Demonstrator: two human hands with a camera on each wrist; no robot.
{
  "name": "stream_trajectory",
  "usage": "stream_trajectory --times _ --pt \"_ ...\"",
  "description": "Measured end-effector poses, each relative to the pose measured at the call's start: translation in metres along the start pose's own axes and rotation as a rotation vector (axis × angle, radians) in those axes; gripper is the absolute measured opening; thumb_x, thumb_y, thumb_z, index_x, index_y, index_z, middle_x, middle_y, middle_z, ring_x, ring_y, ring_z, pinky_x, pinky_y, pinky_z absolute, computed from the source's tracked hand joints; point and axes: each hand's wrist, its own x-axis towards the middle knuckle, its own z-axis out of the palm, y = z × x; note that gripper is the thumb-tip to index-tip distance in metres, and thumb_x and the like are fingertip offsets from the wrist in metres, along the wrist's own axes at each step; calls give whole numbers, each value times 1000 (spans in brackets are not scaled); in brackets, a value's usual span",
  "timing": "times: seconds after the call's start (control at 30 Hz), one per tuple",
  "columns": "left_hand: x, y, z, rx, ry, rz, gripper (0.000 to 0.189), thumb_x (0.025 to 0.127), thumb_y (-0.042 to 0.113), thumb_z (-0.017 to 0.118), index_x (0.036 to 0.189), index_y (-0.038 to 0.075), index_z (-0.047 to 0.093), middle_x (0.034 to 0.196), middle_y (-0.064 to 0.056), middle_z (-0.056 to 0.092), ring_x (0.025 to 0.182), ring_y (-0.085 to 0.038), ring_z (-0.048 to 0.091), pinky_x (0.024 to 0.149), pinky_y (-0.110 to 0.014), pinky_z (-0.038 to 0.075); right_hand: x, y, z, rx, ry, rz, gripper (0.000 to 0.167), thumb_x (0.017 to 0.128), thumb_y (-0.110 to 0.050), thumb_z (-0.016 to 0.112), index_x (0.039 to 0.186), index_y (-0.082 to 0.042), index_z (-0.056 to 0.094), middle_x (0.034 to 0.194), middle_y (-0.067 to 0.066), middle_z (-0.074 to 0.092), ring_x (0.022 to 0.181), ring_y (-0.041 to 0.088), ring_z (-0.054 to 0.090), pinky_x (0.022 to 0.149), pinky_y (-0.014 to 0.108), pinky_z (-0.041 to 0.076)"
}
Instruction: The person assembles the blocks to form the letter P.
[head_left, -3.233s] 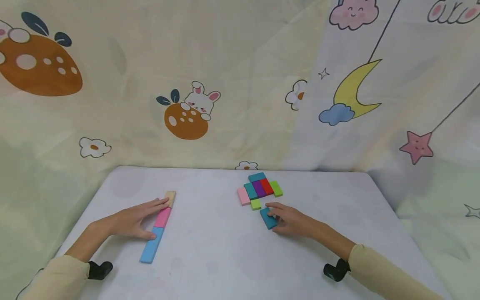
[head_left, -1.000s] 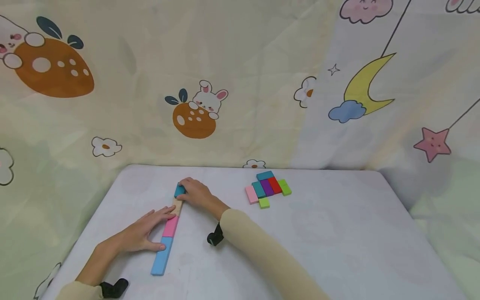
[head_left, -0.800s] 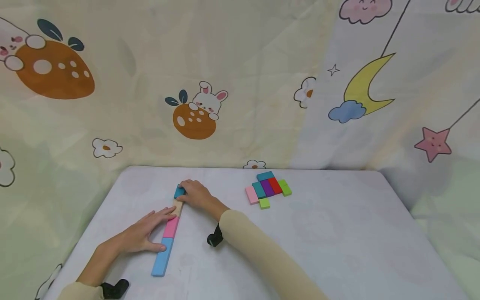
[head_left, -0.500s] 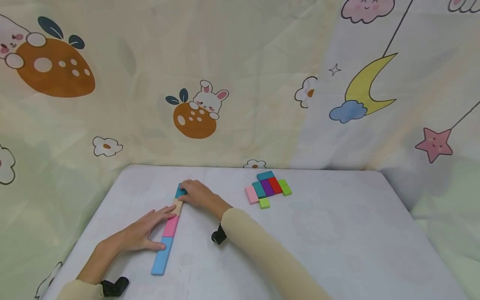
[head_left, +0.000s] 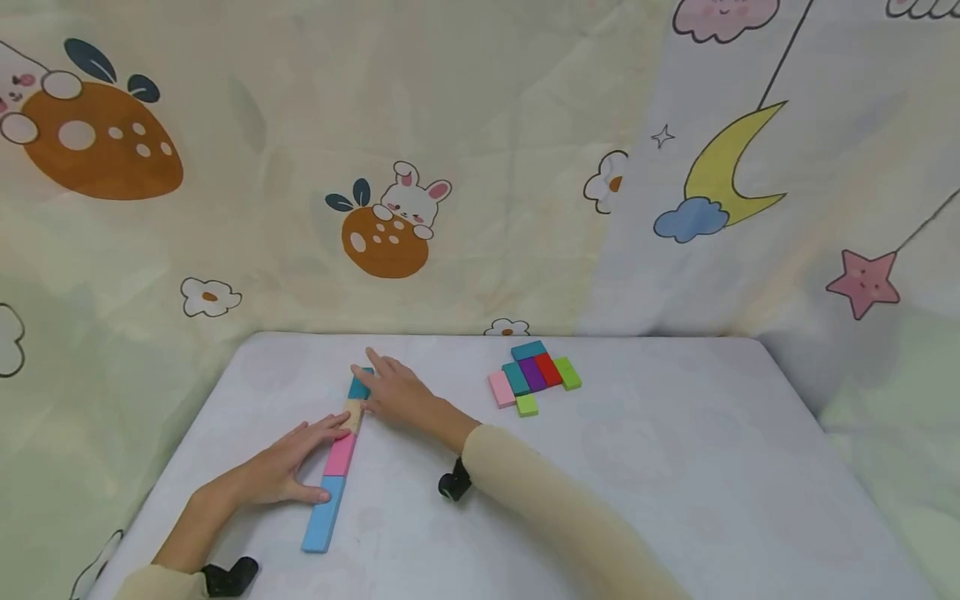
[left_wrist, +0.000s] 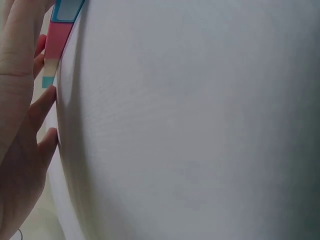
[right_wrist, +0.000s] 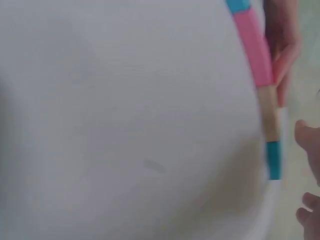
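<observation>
Flat coloured blocks lie end to end in a slanting row: a light blue block [head_left: 322, 521] nearest, then a pink block [head_left: 341, 455], a plain wood block [head_left: 355, 417] and a teal block [head_left: 358, 388] at the far end. My left hand [head_left: 273, 468] rests along the row's left side, thumb at the light blue block and fingertips by the wood block. Fingers spread, my right hand [head_left: 408, 398] hovers at the teal block and grips nothing. In the right wrist view the teal block [right_wrist: 274, 160] stands apart from the fingers [right_wrist: 311, 145].
Farther right on the white table [head_left: 637, 467] lies a cluster of blocks: teal, purple [head_left: 532, 374], red [head_left: 548, 370], light pink [head_left: 502, 389] and green [head_left: 527, 405]. A printed cloth [head_left: 510, 167] hangs behind the table's back edge.
My right hand brought the teal block from beside the cluster to the row's far end. It has since let go, its fingers spreading and lifting. My left hand stays by the row.
</observation>
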Motion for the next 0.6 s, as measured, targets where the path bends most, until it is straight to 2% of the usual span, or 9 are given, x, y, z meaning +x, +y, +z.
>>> stream_trajectory --times 0.13,0.27,0.33,0.43,0.53,0.6 --pt "0 3 0 -6 4 -46 86 71 57 78 143 26 44 159 -6 32 145 -31 28 106 3 -8 -56 16 -28 -19 46 -138 67 96 -42 56 154 -26 27 163 3 23 149 20 28 117 34 36" --pt "-1 4 0 10 8 -41 84 70 58 78 141 27 45 159 -3 32 145 -25 28 107 4 -6 -128 49 -39 -16 -11 -215 66 94 -38 61 152 -24 31 161 2 29 147 20 30 116 36 38" --pt "-2 3 0 13 8 -32 84 70 57 78 141 27 46 159 -3 33 145 -22 28 107 5 -5 -160 68 -37 -20 -58 -189 65 94 -37 61 151 -23 34 159 2 32 147 21 32 115 38 39" --pt "-2 3 1 9 3 -16 84 71 57 78 141 26 45 159 -4 32 145 -22 28 108 4 -4 -199 95 -31 -7 -86 -116 63 93 -36 64 148 -21 39 156 3 37 145 21 35 113 40 42" --pt "-1 3 1 -1 2 -4 84 71 56 78 142 25 45 159 -4 32 146 -18 27 108 4 -4 -227 116 -25 7 -70 -43 61 91 -35 66 146 -19 43 153 4 41 142 22 39 109 41 45" --pt "0 3 1 -9 0 9 84 72 56 78 142 25 45 159 -4 32 148 -11 24 109 4 -3 -241 126 -25 38 -46 -1 60 90 -34 67 143 -16 46 151 5 43 140 23 41 107 41 48"
